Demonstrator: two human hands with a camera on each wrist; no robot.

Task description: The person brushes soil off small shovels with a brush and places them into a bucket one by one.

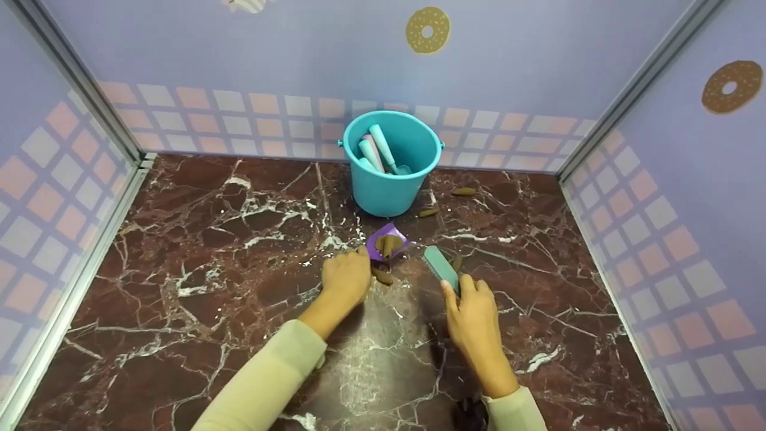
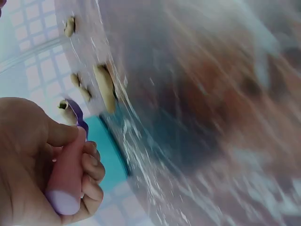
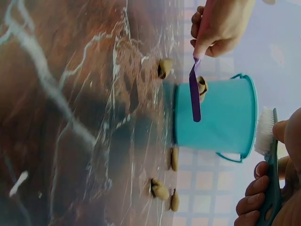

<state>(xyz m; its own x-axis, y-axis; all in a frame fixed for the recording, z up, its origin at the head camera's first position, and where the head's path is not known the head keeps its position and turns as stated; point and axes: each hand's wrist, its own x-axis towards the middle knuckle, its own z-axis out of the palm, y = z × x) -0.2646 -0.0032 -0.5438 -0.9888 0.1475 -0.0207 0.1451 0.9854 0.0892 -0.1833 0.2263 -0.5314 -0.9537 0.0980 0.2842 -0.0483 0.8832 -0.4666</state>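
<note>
My left hand [image 1: 347, 278] grips the pink handle [image 2: 68, 174] of a small purple scoop [image 1: 392, 230]. Brown, elongated lumps [image 1: 388, 244] lie on its flat blade, which appears raised off the surface in the right wrist view [image 3: 194, 96]. In my right hand [image 1: 476, 317] is a green brush [image 1: 441, 267] with white bristles [image 3: 265, 133], held by its handle. One lump [image 1: 382, 276] lies on the marble surface beside my left fingers, another [image 1: 457, 263] right behind the brush.
A turquoise bucket [image 1: 386, 194] stands near the back wall, with several turquoise and pink handled tools [image 1: 383, 146] inside. Two more brown lumps lie right of it, one nearer [image 1: 428, 212] and one farther back [image 1: 464, 191]. Patterned walls [image 1: 269, 54] enclose the dark marble top [image 1: 251, 359].
</note>
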